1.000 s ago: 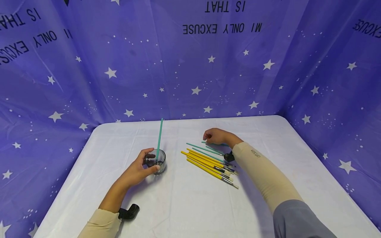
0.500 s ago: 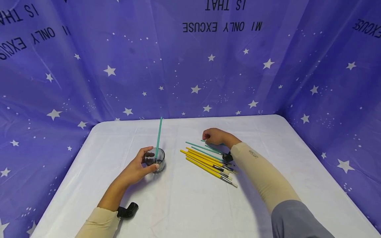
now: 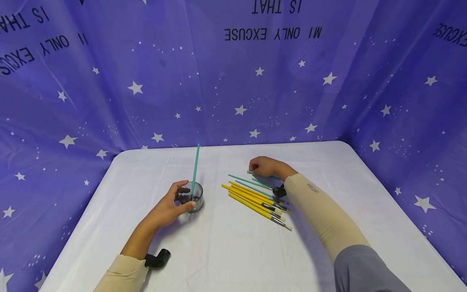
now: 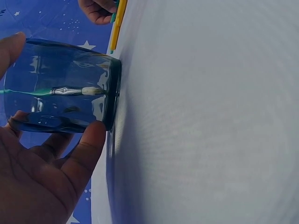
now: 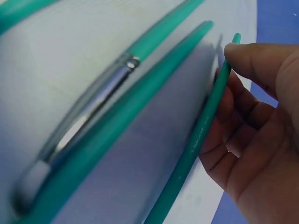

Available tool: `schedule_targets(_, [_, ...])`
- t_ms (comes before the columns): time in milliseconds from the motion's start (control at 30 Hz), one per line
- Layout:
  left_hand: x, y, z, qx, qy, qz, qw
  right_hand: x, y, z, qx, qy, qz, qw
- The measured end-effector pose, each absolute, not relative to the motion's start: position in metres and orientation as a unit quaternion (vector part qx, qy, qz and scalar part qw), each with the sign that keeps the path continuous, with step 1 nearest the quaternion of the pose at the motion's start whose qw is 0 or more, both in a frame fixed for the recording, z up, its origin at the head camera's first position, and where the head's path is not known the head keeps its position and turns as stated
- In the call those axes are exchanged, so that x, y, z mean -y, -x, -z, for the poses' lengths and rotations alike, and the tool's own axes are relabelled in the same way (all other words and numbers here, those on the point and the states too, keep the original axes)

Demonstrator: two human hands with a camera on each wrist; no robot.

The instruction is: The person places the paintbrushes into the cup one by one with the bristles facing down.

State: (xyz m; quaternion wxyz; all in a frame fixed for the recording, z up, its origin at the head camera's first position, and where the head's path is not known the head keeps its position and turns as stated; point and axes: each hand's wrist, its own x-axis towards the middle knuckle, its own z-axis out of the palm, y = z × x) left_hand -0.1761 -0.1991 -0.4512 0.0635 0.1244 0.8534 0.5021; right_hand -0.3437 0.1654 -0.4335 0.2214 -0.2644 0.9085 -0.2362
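My left hand (image 3: 168, 210) holds a clear, dark-tinted glass (image 3: 198, 190) around its side on the white table, thumb near the base. Inside leans a teal paintbrush (image 3: 195, 168), handle up; the left wrist view shows its pale bristles (image 4: 93, 91) down near the bottom. At the far right of the brushes, my right hand (image 3: 268, 166) pinches another teal paintbrush (image 5: 194, 144) near its handle tip, between thumb and fingers. Its bristle end is out of sight. Several more teal paintbrushes (image 3: 240, 179) lie just nearer, partly hidden by the right wrist.
Several yellow-handled paintbrushes (image 3: 249, 205) lie side by side in the middle of the white-covered table (image 3: 219, 251), bristles to the right. A purple star-printed curtain (image 3: 219, 81) stands around the back and sides. Each wrist wears a black camera mount (image 3: 158, 258).
Hardly anything differs. The pinched teal brush's tip sits slightly higher by my right fingers; the left hand and glass stay put while the head view shifts slightly.
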Motion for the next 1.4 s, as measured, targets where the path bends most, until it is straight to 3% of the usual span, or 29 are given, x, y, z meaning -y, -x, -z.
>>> schedule_targets(733, [0.199,0.176,0.449,-0.847,-0.134,-0.51,0.066,-0.164,0.344,0.404,-0.905,0.278,0.262,0.189])
schedule_targets(1400, [0.197,0.175,0.448,-0.842,-0.137,-0.517,0.068,-0.16,0.336,0.387,-0.856,0.253,0.423,0.159])
